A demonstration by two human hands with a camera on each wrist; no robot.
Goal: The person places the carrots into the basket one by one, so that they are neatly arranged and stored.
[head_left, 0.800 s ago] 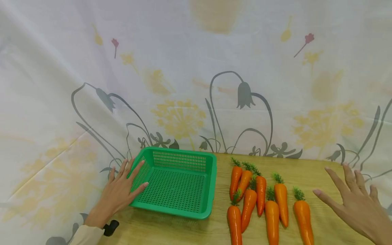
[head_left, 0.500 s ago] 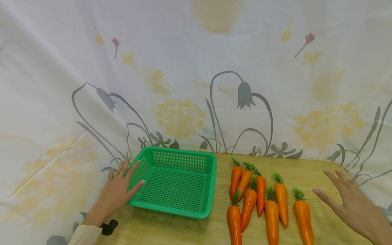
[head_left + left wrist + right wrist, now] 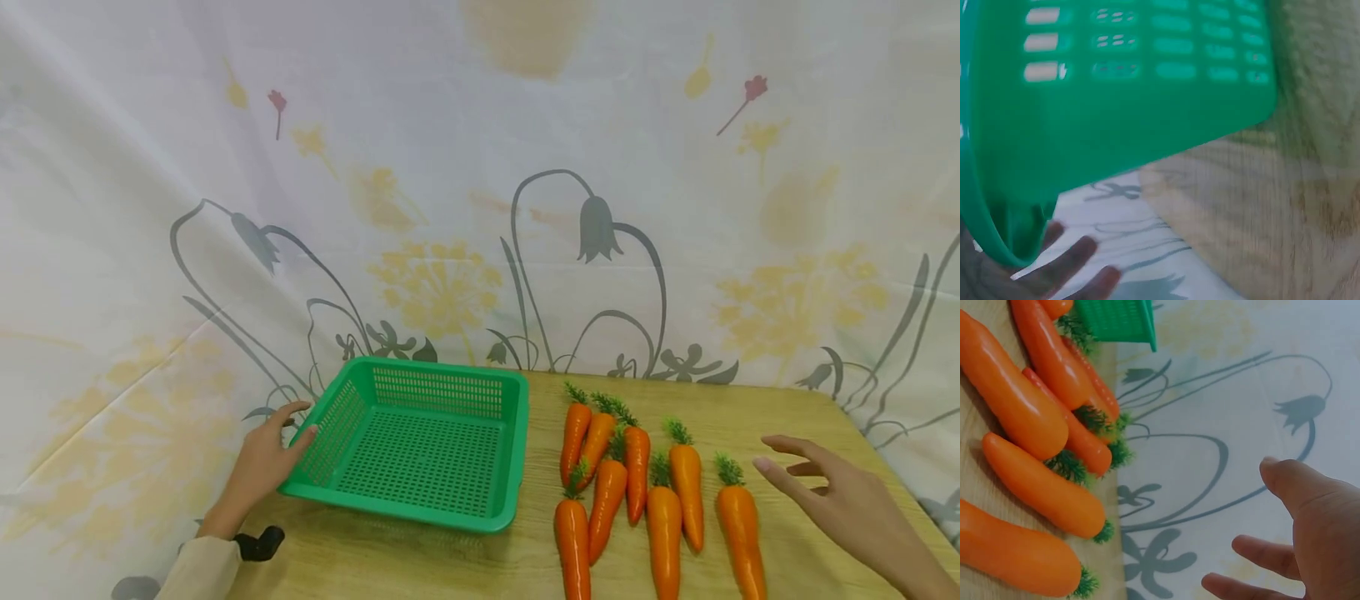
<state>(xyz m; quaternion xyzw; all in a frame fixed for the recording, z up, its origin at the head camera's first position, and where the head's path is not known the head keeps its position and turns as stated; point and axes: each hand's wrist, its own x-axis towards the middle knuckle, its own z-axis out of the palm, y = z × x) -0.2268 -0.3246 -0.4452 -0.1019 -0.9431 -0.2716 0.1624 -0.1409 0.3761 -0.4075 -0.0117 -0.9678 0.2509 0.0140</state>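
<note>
My left hand (image 3: 258, 467) is at the left rim of a green plastic basket (image 3: 517, 442), thumb near the rim. In the left wrist view its fingers (image 3: 1072, 259) reach out straight past the rim, outside the slotted wall. The basket holds nothing. Several orange carrots (image 3: 741, 533) with green leafy tops lie in a loose group to its right. My right hand (image 3: 847, 500) hovers right of the rightmost carrot, fingers loosely bent and holding nothing. The right wrist view shows its thumb (image 3: 1291, 481) apart from its fingers.
Basket and carrots rest on a wood-grain table (image 3: 375, 558). A pale curtain (image 3: 450, 167) printed with flowers hangs behind and to the left of it. A dark strap piece (image 3: 260, 543) shows at the left wrist, next to a beige sleeve (image 3: 202, 567).
My left hand has drawn back left from over the basket to its left rim. My right hand has lowered slightly and moved toward the rightmost carrot, its fingers less spread.
</note>
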